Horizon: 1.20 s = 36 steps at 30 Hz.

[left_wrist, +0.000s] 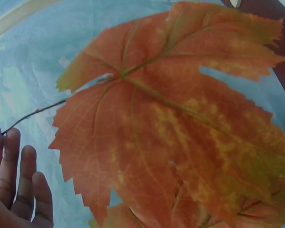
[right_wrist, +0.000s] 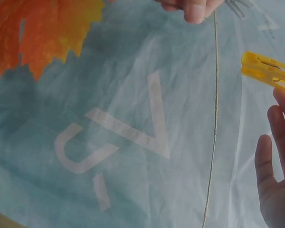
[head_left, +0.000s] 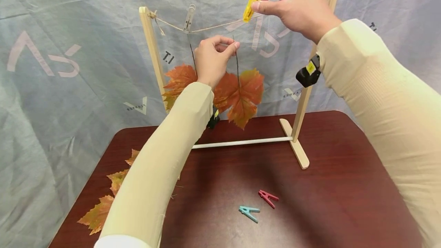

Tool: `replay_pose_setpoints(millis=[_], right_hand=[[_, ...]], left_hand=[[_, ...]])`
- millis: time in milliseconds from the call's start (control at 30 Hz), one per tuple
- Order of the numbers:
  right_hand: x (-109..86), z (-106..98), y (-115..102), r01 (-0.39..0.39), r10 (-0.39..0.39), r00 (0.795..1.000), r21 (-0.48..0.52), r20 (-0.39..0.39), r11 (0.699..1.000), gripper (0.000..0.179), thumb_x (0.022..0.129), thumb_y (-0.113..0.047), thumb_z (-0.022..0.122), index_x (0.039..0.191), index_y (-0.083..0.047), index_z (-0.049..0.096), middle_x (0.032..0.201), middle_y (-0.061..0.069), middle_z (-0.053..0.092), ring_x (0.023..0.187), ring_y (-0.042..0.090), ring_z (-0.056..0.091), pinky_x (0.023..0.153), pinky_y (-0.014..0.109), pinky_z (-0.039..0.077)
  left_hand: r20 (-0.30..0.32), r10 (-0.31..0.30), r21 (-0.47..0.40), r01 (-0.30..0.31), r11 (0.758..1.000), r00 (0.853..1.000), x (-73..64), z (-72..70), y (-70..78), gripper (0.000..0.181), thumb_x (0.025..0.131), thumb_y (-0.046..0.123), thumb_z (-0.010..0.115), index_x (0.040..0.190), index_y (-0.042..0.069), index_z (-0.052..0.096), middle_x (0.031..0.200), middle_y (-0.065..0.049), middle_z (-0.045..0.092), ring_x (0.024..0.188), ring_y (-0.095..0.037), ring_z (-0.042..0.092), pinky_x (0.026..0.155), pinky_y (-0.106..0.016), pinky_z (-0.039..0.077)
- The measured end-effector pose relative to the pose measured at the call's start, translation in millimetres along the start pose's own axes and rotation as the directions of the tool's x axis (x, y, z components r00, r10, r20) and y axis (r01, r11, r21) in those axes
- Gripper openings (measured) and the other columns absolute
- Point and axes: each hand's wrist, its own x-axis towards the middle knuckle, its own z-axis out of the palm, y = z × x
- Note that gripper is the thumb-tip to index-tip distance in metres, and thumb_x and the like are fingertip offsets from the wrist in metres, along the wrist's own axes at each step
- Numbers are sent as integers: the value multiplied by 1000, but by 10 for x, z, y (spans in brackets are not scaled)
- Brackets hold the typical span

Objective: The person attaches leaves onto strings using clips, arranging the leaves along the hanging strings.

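Note:
My left hand [head_left: 215, 56] pinches the thin dark stem of an orange autumn leaf [head_left: 241, 93], which hangs below the fingers. In the left wrist view the same leaf [left_wrist: 156, 104] fills most of the frame. The stem's tip reaches just under the twine [head_left: 220, 26]. Higher up and to the right, my right hand [head_left: 293, 1] pinches a yellow clothespin [head_left: 251, 6] between thumb and fingers, its lower end overlapping the twine in the head view. A clear clothespin [head_left: 189, 19] on the twine holds the stem of another leaf [head_left: 182, 79], partly hidden behind my left hand.
Wooden posts [head_left: 151, 45] carry the twine, joined low down by a white rod [head_left: 241, 142]. On the dark red table [head_left: 327, 202] lie a red clothespin [head_left: 268, 198] and a light blue clothespin [head_left: 249, 212]. More leaves [head_left: 98, 213] lie at the left, partly under my sleeve.

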Motion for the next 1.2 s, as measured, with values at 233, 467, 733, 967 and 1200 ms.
replay_pose_setpoints(millis=[233,467,733,967,1200], right_hand=[[152,124,-30,-18,18,999,-16,28,1000,22,92,-19,78,113,-15,74,96,-12,68,101,5,57,88,23,44],[244,241,-24,-6,9,998,-45,61,999,22,94,-17,75,115,-12,74,93,-12,66,99,5,57,93,24,47],[294,345,-59,-6,14,996,-82,93,997,22,94,-16,76,115,-10,74,92,-12,64,96,5,57,82,23,44],[330,393,-73,-10,26,993,-142,112,990,22,94,-18,76,115,-11,73,90,-14,63,93,4,57,75,25,38],[324,374,-56,13,10,990,-163,137,986,27,94,-18,75,120,-8,72,90,-14,65,92,5,58,77,24,38]], left_hand=[[-57,-98,64,102,993,993,88,23,97,19,97,37,72,106,22,79,88,6,76,86,-12,66,74,-27,47],[-84,-98,74,104,992,992,134,-19,99,18,96,35,73,107,21,80,88,4,76,85,-12,66,73,-26,46],[-77,-148,69,153,986,986,160,-17,122,20,96,39,72,108,26,79,89,5,75,84,-12,66,74,-28,48],[-100,-135,35,139,990,986,165,-16,108,17,96,37,72,104,23,79,88,4,75,80,-12,63,71,-27,45],[-120,-131,34,136,990,984,170,-17,104,17,96,36,73,105,23,80,88,3,75,82,-12,63,72,-27,46]])
